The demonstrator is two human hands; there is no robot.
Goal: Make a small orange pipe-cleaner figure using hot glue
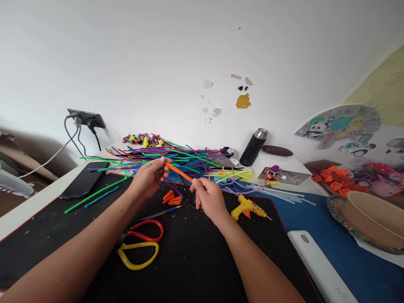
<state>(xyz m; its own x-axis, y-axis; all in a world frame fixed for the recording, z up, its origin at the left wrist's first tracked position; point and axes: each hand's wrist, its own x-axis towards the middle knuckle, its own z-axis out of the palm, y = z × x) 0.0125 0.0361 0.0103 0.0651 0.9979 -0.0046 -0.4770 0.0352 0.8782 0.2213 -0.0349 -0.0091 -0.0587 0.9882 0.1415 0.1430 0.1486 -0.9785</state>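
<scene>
The left hand (148, 179) and right hand (210, 198) each pinch one end of an orange pipe cleaner (178, 172) with fingers pressed together, holding it above the black mat (195, 261) on the worktop. Short orange pieces (171, 198) lie just below; scissors (140, 244) at seven o'clock, glue gun (248, 207) at three o'clock.

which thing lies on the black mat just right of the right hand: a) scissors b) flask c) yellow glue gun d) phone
c: the yellow glue gun lies on the black mat just right of the right hand, while the scissors and phone are on the left side and the flask stands farther back by the wall.
</scene>
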